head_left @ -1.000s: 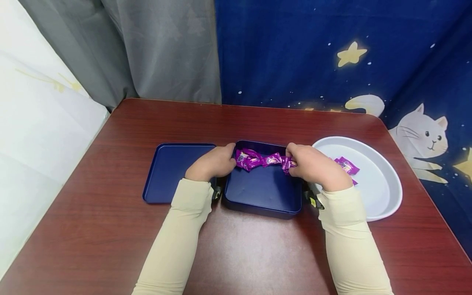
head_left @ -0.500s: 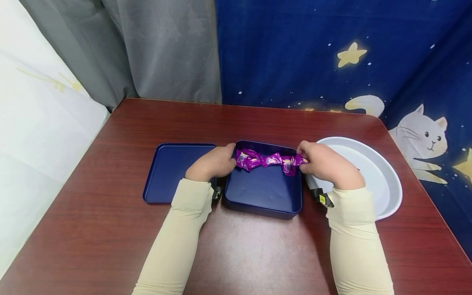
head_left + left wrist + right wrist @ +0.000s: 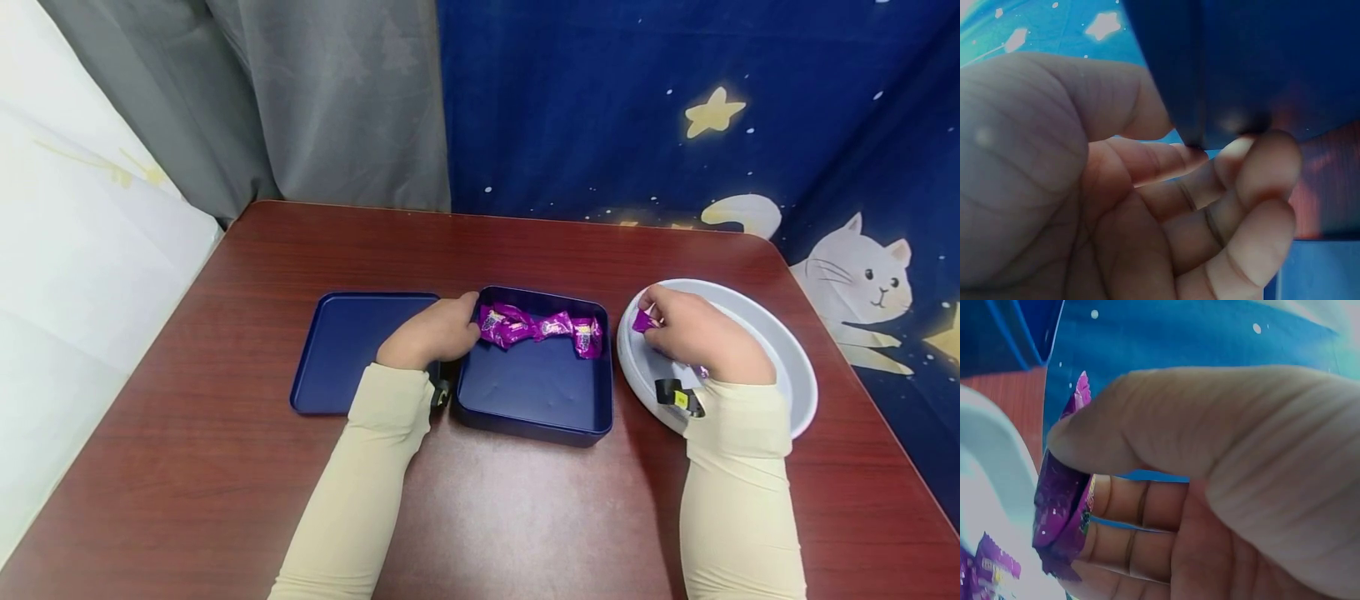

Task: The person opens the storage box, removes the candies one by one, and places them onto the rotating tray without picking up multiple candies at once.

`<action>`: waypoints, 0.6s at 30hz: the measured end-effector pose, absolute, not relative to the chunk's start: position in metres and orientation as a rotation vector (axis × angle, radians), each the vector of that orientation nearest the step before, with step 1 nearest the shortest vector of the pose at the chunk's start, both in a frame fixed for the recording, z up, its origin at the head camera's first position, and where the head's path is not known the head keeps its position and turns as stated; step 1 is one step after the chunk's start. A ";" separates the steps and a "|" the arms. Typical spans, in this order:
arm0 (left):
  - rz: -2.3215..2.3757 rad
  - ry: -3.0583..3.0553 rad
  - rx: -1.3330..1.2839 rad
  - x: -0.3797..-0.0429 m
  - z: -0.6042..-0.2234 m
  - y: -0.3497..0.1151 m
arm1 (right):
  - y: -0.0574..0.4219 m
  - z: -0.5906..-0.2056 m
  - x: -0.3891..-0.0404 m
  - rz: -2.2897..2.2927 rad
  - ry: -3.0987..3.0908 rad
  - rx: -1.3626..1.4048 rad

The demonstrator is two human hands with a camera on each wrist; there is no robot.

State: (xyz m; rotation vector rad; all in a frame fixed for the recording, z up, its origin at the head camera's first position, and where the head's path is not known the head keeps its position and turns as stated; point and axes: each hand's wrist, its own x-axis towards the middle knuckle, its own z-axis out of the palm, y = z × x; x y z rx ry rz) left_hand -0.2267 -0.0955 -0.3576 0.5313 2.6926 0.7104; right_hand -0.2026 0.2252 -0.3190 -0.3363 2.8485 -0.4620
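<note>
My right hand (image 3: 705, 333) pinches a purple wrapped candy (image 3: 1063, 506) between thumb and fingers, over the white round tray (image 3: 802, 375). More purple candies (image 3: 991, 569) lie in that tray, partly hidden by the hand. A dark blue rectangular box (image 3: 536, 400) stands in the middle, with several purple candies (image 3: 553, 325) in a row along its far side. At the box's left wall my left hand (image 3: 431, 333) holds on, its thumb and curled fingers (image 3: 1269, 165) against the outside in the left wrist view.
Left of the box lies a flat dark blue lid (image 3: 345, 342), partly under the left hand and wrist. Everything stands on a reddish-brown table (image 3: 525, 517). A grey curtain (image 3: 345, 100) and a blue star curtain (image 3: 570, 108) hang behind it.
My right hand moves right, from the box's far right corner to above the white tray, carrying a candy away from the row. The left hand and box stay still.
</note>
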 end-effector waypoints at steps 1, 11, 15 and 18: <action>0.709 2.694 0.532 -0.227 -0.358 -0.095 | 0.228 -0.319 -0.203 -0.463 2.852 -0.334; 0.707 2.695 0.524 -0.227 -0.360 -0.095 | 0.251 -0.324 -0.202 -0.459 2.841 -0.215; 0.703 2.702 0.524 -0.227 -0.361 -0.095 | 0.258 -0.327 -0.203 -0.471 2.841 -0.196; 0.705 2.708 0.529 -0.226 -0.361 -0.095 | 0.263 -0.328 -0.204 -0.478 2.837 -0.174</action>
